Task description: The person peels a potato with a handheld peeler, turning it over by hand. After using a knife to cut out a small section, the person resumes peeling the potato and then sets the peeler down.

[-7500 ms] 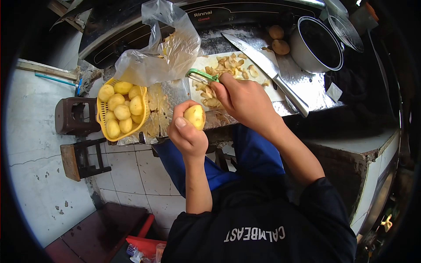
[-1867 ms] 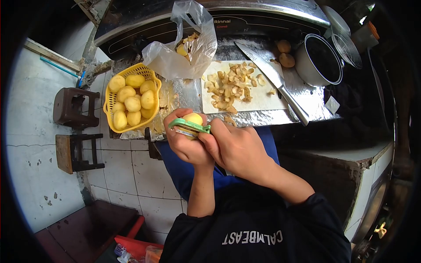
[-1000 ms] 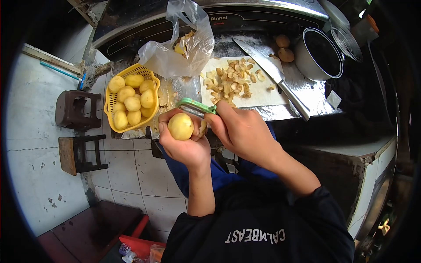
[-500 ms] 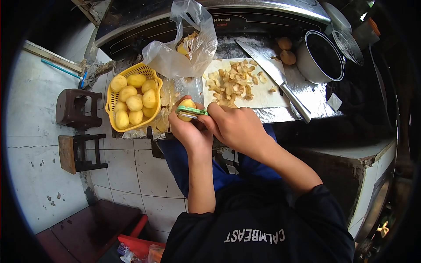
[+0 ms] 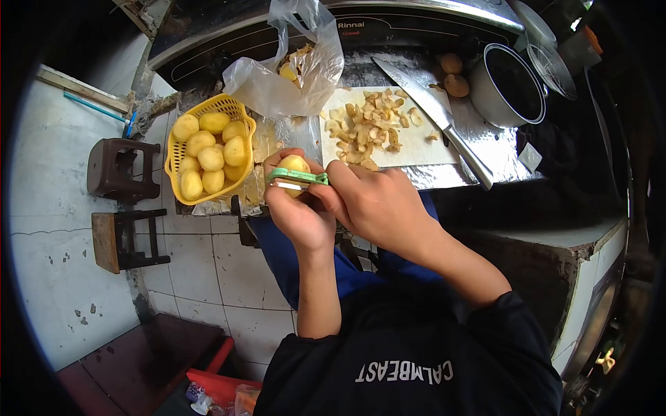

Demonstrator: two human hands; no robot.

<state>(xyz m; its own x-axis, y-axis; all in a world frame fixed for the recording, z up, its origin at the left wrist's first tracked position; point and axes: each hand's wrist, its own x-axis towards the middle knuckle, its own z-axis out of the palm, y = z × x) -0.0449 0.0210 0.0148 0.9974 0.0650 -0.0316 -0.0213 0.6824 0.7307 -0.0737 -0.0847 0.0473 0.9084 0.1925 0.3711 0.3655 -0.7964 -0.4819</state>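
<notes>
A potato (image 5: pixel 296 163) with pale yellow flesh sits in my left hand (image 5: pixel 300 218), the fingers wrapped around it. My right hand (image 5: pixel 378 201) grips the end of a green peeler (image 5: pixel 298 175), whose metal blade lies across the potato. Part of the potato is hidden behind the peeler and fingers. Just beyond my hands, a pile of potato peelings (image 5: pixel 371 125) covers part of a white cutting board (image 5: pixel 433 149). To the left stands a yellow basket (image 5: pixel 244 114) holding several peeled potatoes (image 5: pixel 211 159).
A large knife (image 5: pixel 444 121) lies across the board's right side. Behind it are two brown round items (image 5: pixel 454 84) and a pot (image 5: pixel 496 104). A plastic bag (image 5: pixel 267 87) with scraps stands at the back, before the stove. Stools (image 5: pixel 118 170) are at left.
The peeler has shifted slightly left across the potato and tilted a little. My left hand has moved slightly left and up; both hands keep their hold.
</notes>
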